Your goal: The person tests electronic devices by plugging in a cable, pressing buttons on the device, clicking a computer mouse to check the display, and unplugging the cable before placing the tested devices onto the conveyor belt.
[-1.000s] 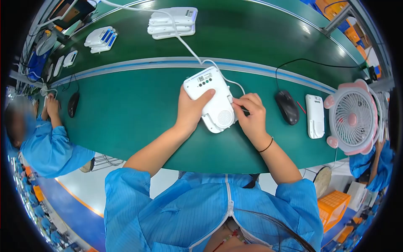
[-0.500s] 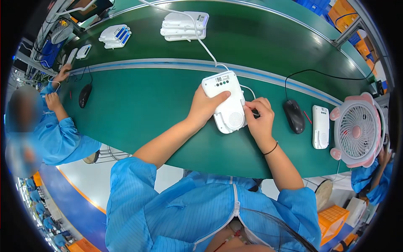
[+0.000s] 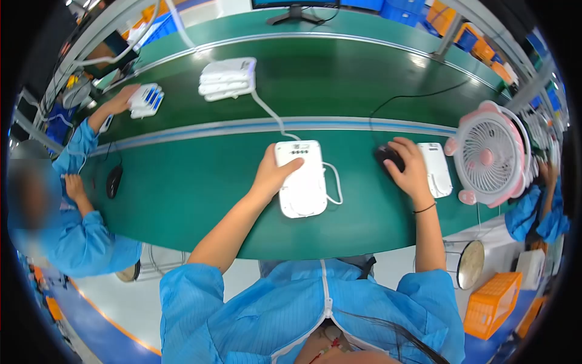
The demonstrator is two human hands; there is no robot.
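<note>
Gripped along its left side, a white rounded device (image 3: 305,188) is in my left hand (image 3: 274,175), the thumb lying across its face. A row of small dark dots and a printed label sit near its top. A white cable (image 3: 337,185) loops out from its right side. My right hand (image 3: 410,165) rests over a black computer mouse (image 3: 388,156), fingers curved on it. Just right of that hand lies a second white device (image 3: 436,171), partly hidden by the hand.
A pink and white fan (image 3: 487,156) stands at the right. Stacked white devices (image 3: 227,82) lie on the raised shelf, with another stack (image 3: 145,103) touched by a co-worker's hand (image 3: 123,99). Another black mouse (image 3: 114,181) lies at left. A monitor stand (image 3: 295,15) is at the back.
My right hand has left the device's side and moved right onto the mouse. The device in my left hand has straightened and shifted left and down. The co-worker's hand reached the stack.
</note>
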